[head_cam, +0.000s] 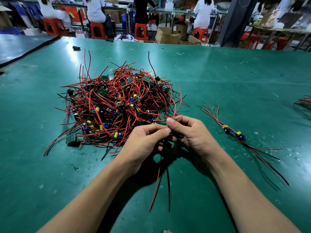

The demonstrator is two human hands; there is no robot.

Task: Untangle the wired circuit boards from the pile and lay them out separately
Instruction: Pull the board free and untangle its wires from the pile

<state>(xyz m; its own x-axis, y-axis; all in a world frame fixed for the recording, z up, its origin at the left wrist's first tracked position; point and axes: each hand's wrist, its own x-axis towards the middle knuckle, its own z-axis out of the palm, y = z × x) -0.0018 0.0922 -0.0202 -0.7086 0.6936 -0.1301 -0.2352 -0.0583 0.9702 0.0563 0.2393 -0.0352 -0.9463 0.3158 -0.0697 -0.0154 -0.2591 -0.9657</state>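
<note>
A big pile [117, 105] of little boards with red and black wires sits in the middle of the green bench [235, 73]. It is a real tangle. Only two boards [234, 132] lie out on their own, off to the right, one just beside the other. So most of the job is left to do.

At the near edge of the pile, the left hand [144, 140] and the right hand [190, 132] each pinch red wires between thumb and fingers [170, 122]. Long wires [161, 174] hang down from them. I think one more board is coming loose, but the hands hide it.
</note>
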